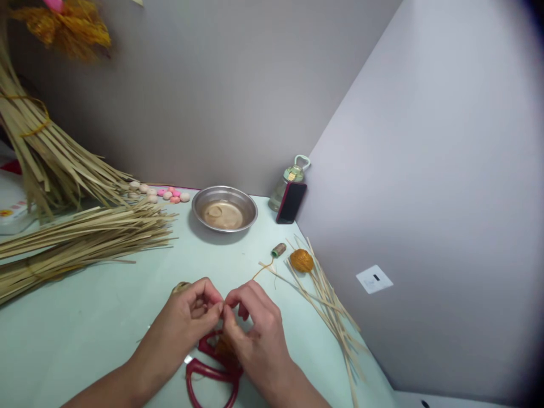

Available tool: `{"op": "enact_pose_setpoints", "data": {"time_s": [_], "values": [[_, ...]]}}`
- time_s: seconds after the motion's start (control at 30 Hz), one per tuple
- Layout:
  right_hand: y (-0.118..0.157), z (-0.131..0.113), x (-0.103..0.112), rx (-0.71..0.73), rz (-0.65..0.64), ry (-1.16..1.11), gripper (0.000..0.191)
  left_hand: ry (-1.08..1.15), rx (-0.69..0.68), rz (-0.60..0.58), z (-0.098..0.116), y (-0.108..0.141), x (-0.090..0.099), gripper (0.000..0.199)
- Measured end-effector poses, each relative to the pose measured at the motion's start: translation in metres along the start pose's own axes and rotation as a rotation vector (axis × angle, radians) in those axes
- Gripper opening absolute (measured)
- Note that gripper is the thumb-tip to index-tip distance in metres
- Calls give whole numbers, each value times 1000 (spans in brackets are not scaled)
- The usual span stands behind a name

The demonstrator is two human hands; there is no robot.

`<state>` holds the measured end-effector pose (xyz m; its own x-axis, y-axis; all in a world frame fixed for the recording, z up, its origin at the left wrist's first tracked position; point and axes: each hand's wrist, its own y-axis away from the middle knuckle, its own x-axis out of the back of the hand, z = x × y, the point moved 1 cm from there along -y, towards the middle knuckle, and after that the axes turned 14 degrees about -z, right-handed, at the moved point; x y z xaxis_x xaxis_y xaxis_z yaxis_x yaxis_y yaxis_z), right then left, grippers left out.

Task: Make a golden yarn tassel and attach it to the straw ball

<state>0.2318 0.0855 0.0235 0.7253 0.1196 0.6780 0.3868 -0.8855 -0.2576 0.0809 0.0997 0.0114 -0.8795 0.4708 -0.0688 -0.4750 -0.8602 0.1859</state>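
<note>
My left hand [182,317] and my right hand [261,331] meet over the table, thumb and finger of each pinched together tip to tip. What they pinch is too small to make out. Below them lie scissors with dark red handles [212,372], partly covered by my right hand. A tuft of orange-brown fibre [226,347] shows between the hands and the scissors. An orange thread [263,268] runs from behind my right hand to a small spool [279,250]. Behind my left hand, a tan coiled thing [181,287] is mostly hidden.
Dry straw bundles [85,238] lie left; another bundle [55,141] rises behind. Pink and white pebble-like pieces [170,194], a metal bowl of water [224,209], a bottle [280,190] and a phone [291,202] stand along the wall. Loose strips [335,311] and an orange ball [301,260] lie right.
</note>
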Motion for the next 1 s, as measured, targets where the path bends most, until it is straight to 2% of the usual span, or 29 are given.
{"op": "enact_pose_setpoints", "data": {"time_s": [0.1, 0.17, 0.23, 0.3, 0.4, 0.47, 0.53, 0.6, 0.67, 0.77, 0.87, 0.93, 1.0], "values": [[3, 0, -1, 53, 2, 57, 14, 7, 7, -2, 0, 0, -2, 22], [4, -2, -5, 99, 51, 121, 15, 18, -3, -5, 2, 1, -3, 23], [3, -6, -6, 98, 102, 83, 15, 19, -16, -5, 2, 2, -3, 23], [0, -6, -1, -13, 130, -91, 12, 33, -8, 16, 2, 4, 0, 22], [-4, 4, 19, -257, 134, -339, 7, 133, 29, 42, 1, 4, 7, 20], [-5, 20, 35, -334, 96, -336, 7, 217, 37, 28, 1, 4, 12, 20], [-4, 39, 48, -353, 81, -140, 5, 274, 33, 10, 2, 4, 14, 20], [-1, 53, 55, -317, 33, 110, 11, 317, 20, -14, 5, 4, 15, 19], [1, 55, 53, -222, 6, 229, 23, 350, 10, -31, 8, 4, 16, 19], [3, 37, 42, 10, -67, 122, 35, 376, 21, -57, 9, 3, 14, 17], [3, 13, 29, 261, -145, 90, 31, 350, 33, -112, 8, 3, 10, 18], [3, 2, 23, 375, -136, 164, 25, 329, 37, -141, 6, 4, 8, 19], [4, -2, 21, 426, -97, 218, 23, 294, 42, -164, 6, 4, 9, 20]]}}
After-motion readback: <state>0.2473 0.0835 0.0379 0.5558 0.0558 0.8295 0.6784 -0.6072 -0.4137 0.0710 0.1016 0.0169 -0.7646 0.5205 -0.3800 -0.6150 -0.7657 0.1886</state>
